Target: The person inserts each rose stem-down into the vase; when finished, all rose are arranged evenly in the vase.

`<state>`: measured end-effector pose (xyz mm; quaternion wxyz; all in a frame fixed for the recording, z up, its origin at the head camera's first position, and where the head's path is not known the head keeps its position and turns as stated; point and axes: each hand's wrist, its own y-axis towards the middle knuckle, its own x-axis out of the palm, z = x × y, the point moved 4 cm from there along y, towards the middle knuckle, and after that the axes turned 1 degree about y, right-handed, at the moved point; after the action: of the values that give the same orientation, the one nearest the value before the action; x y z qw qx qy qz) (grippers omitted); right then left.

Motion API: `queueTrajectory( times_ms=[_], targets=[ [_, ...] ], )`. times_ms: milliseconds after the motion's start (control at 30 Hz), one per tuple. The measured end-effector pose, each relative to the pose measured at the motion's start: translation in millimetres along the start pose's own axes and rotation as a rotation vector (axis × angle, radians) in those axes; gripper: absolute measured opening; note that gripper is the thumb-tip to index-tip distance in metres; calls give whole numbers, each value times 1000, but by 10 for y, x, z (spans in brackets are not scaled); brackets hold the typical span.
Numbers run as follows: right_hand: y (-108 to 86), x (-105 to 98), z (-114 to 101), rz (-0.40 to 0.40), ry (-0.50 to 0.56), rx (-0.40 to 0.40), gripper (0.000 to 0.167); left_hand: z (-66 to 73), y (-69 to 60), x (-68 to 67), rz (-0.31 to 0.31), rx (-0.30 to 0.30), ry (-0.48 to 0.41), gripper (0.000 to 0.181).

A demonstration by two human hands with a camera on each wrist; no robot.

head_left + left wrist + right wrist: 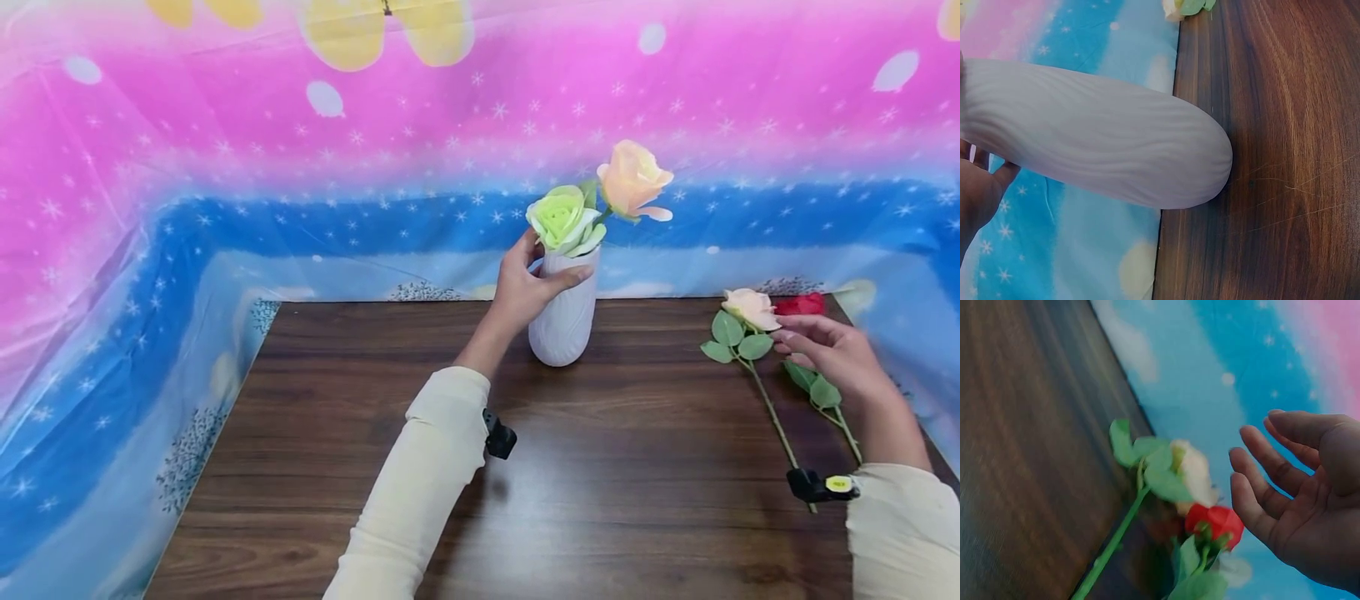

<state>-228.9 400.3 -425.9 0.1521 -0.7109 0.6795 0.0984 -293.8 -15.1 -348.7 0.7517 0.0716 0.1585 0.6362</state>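
In the head view a white ribbed vase (564, 321) is upright over the back of the table, holding a green artificial rose (561, 218) and a taller peach rose (634, 179). My left hand (522, 283) grips the vase near its rim, thumb across the front; the left wrist view shows the vase's grooved body (1104, 134). Toward the right lie a pale pink rose (750, 308) with a long leafy stem and a red rose (801, 305), partly hidden. Over them hovers my right hand (843, 354), its relaxed fingers holding nothing in the right wrist view.
The dark wooden table (375, 467) runs back to a pink and blue patterned cloth (420, 150), which hangs behind it and along its sides. A small black camera (499, 433) sits at the left wrist, another camera (817, 485) at the right wrist.
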Motion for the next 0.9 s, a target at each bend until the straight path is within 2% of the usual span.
queueTrajectory(
  times_ms=[167,267,333,500,733,900],
  targets=[
    [27,-4,219,-67,-108,50,16,4,5,-19,9,-3,-3,67],
    [18,4,357,-71,-149,100,30,11,0,-11,3,-8,-5,66],
    [10,16,442,-73,-184,123,45,13,-2,-5,-2,-12,-5,66],
    [11,60,599,-91,-254,156,55,17,0,-5,0,-14,-5,66],
    [0,110,711,-45,-405,190,55,9,7,10,-7,-15,-10,68],
    [9,139,696,5,-507,201,58,-2,14,10,-4,-24,-18,69]
  ],
)
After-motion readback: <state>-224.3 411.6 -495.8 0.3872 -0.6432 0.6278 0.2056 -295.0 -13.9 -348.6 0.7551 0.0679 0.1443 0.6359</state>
